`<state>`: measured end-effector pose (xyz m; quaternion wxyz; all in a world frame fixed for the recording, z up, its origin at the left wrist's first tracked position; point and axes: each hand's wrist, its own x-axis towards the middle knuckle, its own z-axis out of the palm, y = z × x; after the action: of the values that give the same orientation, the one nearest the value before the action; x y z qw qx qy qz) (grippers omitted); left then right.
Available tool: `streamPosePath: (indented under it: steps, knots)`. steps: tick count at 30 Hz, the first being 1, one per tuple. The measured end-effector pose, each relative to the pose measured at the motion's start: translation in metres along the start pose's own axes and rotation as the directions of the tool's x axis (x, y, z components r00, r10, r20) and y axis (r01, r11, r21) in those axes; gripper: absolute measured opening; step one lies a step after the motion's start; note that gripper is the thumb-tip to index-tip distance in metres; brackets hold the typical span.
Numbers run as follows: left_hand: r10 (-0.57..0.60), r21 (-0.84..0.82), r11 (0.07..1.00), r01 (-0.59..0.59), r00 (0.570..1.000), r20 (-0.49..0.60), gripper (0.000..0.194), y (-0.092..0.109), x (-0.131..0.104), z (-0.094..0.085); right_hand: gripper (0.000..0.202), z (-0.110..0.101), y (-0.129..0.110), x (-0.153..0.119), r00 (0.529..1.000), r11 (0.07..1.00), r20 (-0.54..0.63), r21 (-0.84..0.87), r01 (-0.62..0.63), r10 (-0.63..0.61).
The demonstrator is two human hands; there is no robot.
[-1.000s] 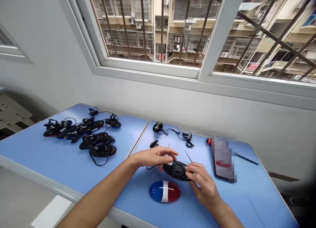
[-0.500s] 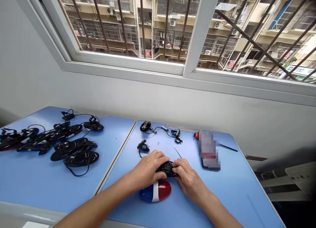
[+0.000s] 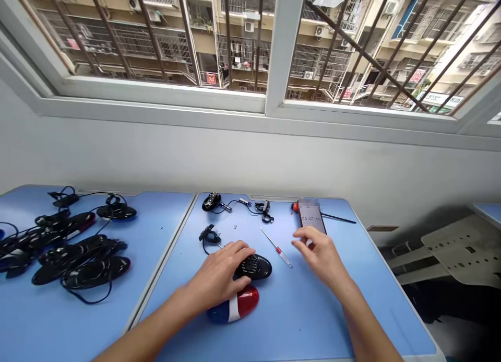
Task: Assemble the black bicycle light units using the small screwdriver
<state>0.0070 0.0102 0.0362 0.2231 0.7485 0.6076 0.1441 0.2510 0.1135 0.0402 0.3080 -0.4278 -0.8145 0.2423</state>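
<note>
My left hand point(image 3: 223, 270) grips the left side of a black oval housing point(image 3: 261, 267) with a slotted round grille, resting on the table. Just in front of it lies a red, white and blue glossy cover point(image 3: 246, 301), partly under my left wrist and thumb. My right hand point(image 3: 319, 252) is raised above the table to the right, thumb and index fingertips brought close in a pinch; anything between them is too small to make out. Between the hands a screwdriver point(image 3: 278, 249) with a clear and red handle lies on the table.
Behind my left hand lies a black clamp with a cable point(image 3: 210, 235). Farther back are a round black part point(image 3: 212, 201), wired batteries and a small bracket point(image 3: 266, 215). A phone point(image 3: 311, 215) showing a timer lies beyond my right hand. Several black horn units point(image 3: 96, 272) cover the left table.
My right hand has left the black housing and moved right and away from me, uncovering the screwdriver. My left hand stays on the housing. The view has turned right.
</note>
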Motion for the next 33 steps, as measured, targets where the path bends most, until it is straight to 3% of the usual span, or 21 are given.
streamPosePath:
  steps: [4, 15, 21, 28, 33]
  knots:
    - [-0.007, -0.002, 1.0, 0.007, 1.0, -0.001, 0.046, 0.0, 0.001, 0.001, 0.014, 0.014, -0.005, -0.006, 0.974, 0.983, 0.22, -0.182, -0.021, 0.061]
    - [0.043, -0.011, 0.999, -0.043, 0.999, -0.019, 0.047, -0.001, 0.003, 0.006, 0.017, 0.019, -0.008, -0.009, 0.9, 0.927, 0.41, -0.374, 0.016, 0.15]
    - [0.019, -0.029, 0.999, -0.019, 1.0, -0.01, 0.046, 0.001, 0.005, 0.007, 0.013, 0.022, -0.003, -0.01, 0.906, 0.9, 0.403, -0.431, 0.06, 0.132]
    - [-0.007, -0.043, 0.999, 0.008, 1.0, 0.027, 0.037, 0.0, 0.011, 0.006, 0.008, 0.023, 0.013, -0.011, 0.944, 0.902, 0.33, -0.408, 0.138, 0.005]
    - [-0.018, -0.043, 0.999, 0.019, 1.0, 0.026, 0.035, 0.002, 0.01, 0.006, 0.012, 0.02, 0.022, -0.005, 0.952, 0.946, 0.302, -0.289, 0.149, -0.058]
